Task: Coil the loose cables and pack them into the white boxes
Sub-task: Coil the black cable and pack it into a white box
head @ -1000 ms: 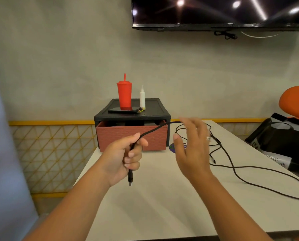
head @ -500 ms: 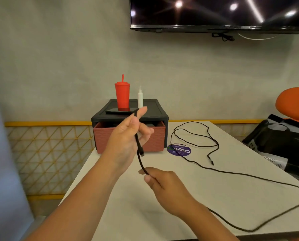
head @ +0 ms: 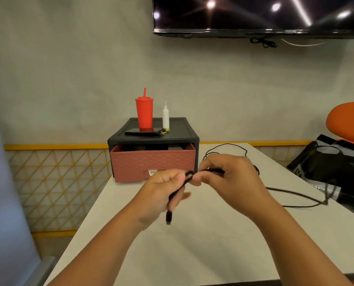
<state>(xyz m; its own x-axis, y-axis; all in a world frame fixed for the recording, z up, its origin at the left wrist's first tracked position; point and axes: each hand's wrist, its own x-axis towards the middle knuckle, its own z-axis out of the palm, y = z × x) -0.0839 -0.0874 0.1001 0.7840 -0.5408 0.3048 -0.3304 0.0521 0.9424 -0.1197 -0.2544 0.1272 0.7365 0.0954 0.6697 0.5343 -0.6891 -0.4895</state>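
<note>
Head camera: the black cable (head: 295, 206) is gripped near its plug end by the curled fingers of the left hand (head: 161, 189), and a small loop of it is pinched by the right hand (head: 230, 179), just in front of the drawer unit (head: 153, 162). Its remainder is trailed over the table (head: 192, 254), right of that unit.
</note>
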